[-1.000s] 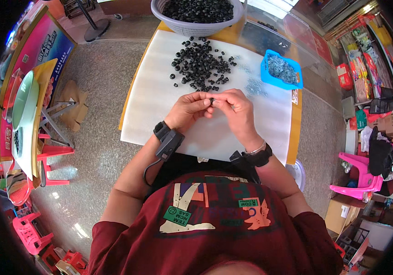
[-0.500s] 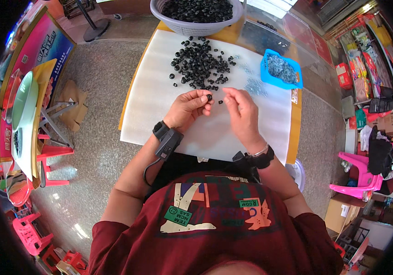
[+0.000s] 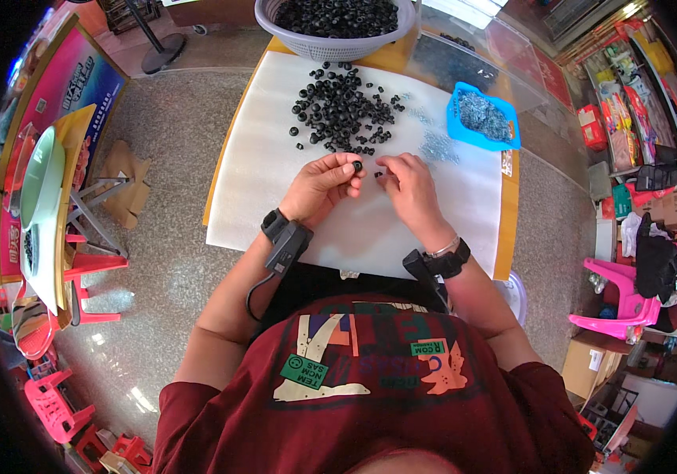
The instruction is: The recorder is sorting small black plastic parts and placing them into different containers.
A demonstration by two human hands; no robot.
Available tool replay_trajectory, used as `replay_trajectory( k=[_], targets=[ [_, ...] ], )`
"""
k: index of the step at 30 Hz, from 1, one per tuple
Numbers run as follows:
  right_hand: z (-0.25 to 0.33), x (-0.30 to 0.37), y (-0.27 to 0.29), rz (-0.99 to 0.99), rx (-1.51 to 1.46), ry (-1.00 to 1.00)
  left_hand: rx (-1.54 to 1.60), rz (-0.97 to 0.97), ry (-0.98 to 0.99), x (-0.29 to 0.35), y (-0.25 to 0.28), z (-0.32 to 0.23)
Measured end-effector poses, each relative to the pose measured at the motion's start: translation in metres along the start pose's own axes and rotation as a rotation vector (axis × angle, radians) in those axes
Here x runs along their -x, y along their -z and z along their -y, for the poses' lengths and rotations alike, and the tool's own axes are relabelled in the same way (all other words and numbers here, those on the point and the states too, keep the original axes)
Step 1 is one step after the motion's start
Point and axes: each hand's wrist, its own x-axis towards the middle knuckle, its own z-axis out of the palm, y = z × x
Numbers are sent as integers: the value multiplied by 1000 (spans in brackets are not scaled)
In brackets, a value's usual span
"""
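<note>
My left hand point(image 3: 324, 186) pinches a small round black plastic piece point(image 3: 357, 166), like a cap with a hole, between thumb and fingers. Close on its right, my right hand point(image 3: 416, 193) has its thumb and forefinger closed around a smaller black plastic piece point(image 3: 379, 174). Just beyond both hands, a loose pile of black pieces point(image 3: 338, 107) lies on a white foam sheet point(image 3: 275, 213). Small clear bluish bits point(image 3: 438, 148) are scattered right of the pile.
A grey plastic basket point(image 3: 330, 49) full of black pieces stands at the table's far edge. A blue tray point(image 3: 465, 141) of clear bits sits at the right. Off the table are a pink chair point(image 3: 611, 296), a green basin point(image 3: 44, 178) at left, and shelves of goods at right.
My right hand has moved left and its fingers have closed in around the smaller black piece. My left hand still holds its round piece in nearly the same place.
</note>
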Motion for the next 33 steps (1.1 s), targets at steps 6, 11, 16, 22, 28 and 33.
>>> replay_trajectory(
  k=[6, 11, 16, 22, 28, 33],
  targets=[
    [2, -2, 5, 90, 122, 139, -31, -8, 11, 0, -2, 0],
    [17, -3, 12, -1, -361, -221, -49, -21, 26, 1, -3, -1],
    [31, -11, 17, 34, -875, -305, -72, -16, 23, 1, -3, -2],
    [29, -10, 4, -6, -765, -195, -72, -13, 26, 2, -6, -3],
    [37, -7, 8, -101, -429, -17, -94, 5, 30, 1, -3, -2],
    [35, -8, 12, -113, -261, 140, -107, 20, 66, 2, -2, -2]
  ],
)
